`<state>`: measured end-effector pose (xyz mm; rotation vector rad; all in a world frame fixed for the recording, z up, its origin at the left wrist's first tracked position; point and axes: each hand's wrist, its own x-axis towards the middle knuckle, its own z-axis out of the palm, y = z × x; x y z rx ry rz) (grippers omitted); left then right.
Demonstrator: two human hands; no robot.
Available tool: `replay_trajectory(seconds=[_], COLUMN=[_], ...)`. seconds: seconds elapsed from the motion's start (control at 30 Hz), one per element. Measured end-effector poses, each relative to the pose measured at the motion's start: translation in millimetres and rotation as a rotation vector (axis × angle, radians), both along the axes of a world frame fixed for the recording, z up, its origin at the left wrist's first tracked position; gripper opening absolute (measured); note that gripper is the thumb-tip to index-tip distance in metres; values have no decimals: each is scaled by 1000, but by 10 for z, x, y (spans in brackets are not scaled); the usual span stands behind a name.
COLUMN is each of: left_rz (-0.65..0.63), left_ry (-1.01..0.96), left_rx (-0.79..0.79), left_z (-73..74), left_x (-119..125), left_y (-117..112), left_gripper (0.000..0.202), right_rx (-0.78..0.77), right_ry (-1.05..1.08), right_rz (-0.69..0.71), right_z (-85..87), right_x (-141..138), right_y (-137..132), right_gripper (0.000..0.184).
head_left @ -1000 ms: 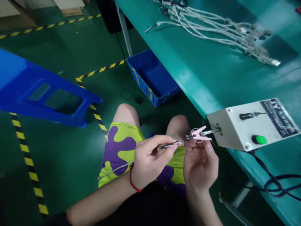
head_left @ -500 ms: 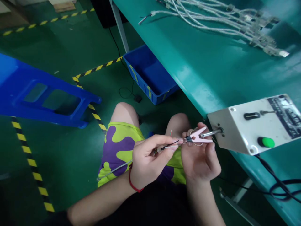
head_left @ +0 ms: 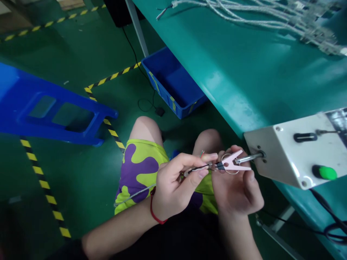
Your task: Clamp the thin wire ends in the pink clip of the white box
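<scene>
- Two bare hands meet just beside the white box [head_left: 292, 151], off the edge of the green bench [head_left: 217, 54] on which it sits.
- Left hand [head_left: 173, 187] is closed, with thumb and forefinger pinching a thin black wire [head_left: 199, 168] on the side away from the white box.
- Right hand [head_left: 238, 191] is curled around the pink clip [head_left: 235, 164], fingertips above and thumb below. The clip sits on a metal rod [head_left: 251, 157] sticking out of the white box's face.
- The wire's end lies at the clip's dark nose, the end farthest from the white box. Whether the nose bites it is too small to tell.
- The wire looks very light, thin and limp. Held far back it would likely bend or slip, so a pinch close to the tip seems best.
- The clip looks like stiff, springy plastic, best pressed at its two tails, nearest the white box.
- A grey cable [head_left: 135, 194] trails from the left hand over the lap, away from the white box.
</scene>
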<state>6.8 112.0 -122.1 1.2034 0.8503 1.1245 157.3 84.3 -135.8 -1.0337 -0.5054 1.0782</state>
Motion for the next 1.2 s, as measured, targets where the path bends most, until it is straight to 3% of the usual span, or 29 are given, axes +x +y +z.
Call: replay_trajectory(seconds=[0.3,0.67,1.2], left_rz=[-9,-2,115], left_ry=[-38,-20,133], left_rx=[15,106,254], left_z=[4,47,73], left_x=[40,51,125], left_y=[14,61,81], left_gripper=[22,28,26], right_rx=[4,-61,-45], right_ry=[53,-74,50], right_rz=[-23,-116,-138], right_z=[-25,-29,-40], right_x=[14,18,11], right_y=[-35,11,-18], right_gripper=[39,21,25])
